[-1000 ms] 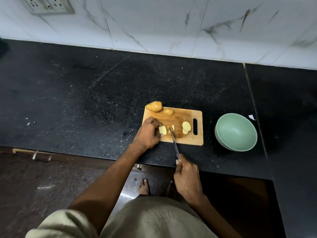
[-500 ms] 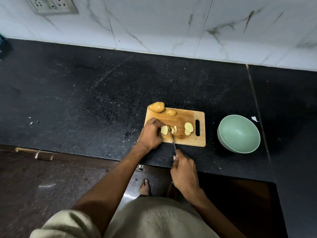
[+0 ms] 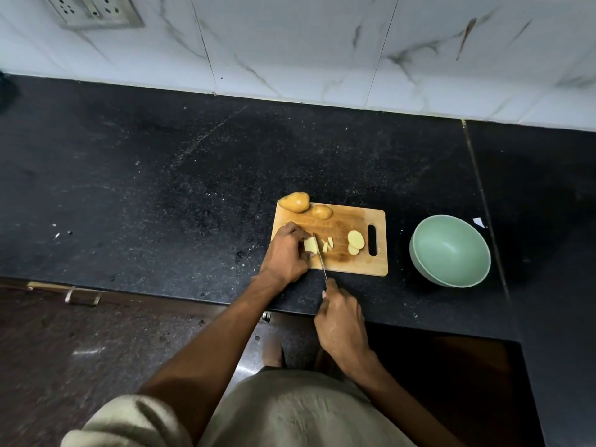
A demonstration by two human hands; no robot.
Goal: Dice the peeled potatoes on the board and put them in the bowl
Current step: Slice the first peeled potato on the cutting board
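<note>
Counter: black stone counter (image 3: 161, 188), wooden board (image 3: 342, 227) near its front edge.
Change: more cut strips (image 3: 327, 245) beside the knife (image 3: 321, 258) than a second ago.
Left hand (image 3: 285, 253): fingers curled, pinning a potato piece (image 3: 310, 245) on the board.
Right hand (image 3: 342, 324): gripping the knife handle.
Bowl (image 3: 450, 251): right of the board.

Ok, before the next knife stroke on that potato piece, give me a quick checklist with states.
1. Left hand holds potato piece steady: ok.
2. Right hand grips knife: ok.
3. Left fingers sit clear of the blade: cannot tell.
4. Cutting board lies fully on the counter: ok.
5. Green bowl within reach beside the board, nothing in it: ok.
6. Cut strips lie clear of the blade path: ok.
</note>
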